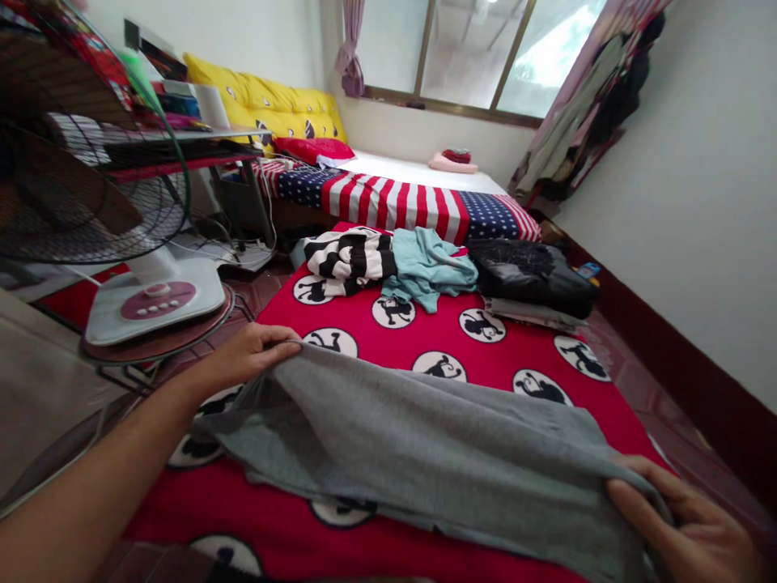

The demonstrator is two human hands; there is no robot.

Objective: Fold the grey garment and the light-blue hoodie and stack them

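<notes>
Grey garment [437, 429] stretched between the two hands, over the near part of a red blanket [515, 344] with dark figures in pale circles. Left hand [267, 352] pinching a corner of the far edge between thumb and fingers; right hand [692, 518] gripping the opposite end, thumb on top, fingers partly hidden by the cloth. Contact between lower edge and blanket hard to judge.

Best done, most likely, with even tension from both sides: enough to draw out the ripples, not enough to distort the fabric. Worth matching the two grips along one edge, to avoid a twist through the middle. Worth straightening, too, the loose flap below the left hand, now skewed and uneven against the rest.

Long axis from hand to hand, crosswise to the body but slanted: left end farther away, right end closer in. Upper edge fairly straight, facing away from the body; lower edge on the body side of both hands, running roughly parallel. Top or bottom of the garment impossible to tell from either end.

Beyond the hands, well apart: striped garment [352, 259], teal garment [430, 267] and black pile [528, 275].
</notes>
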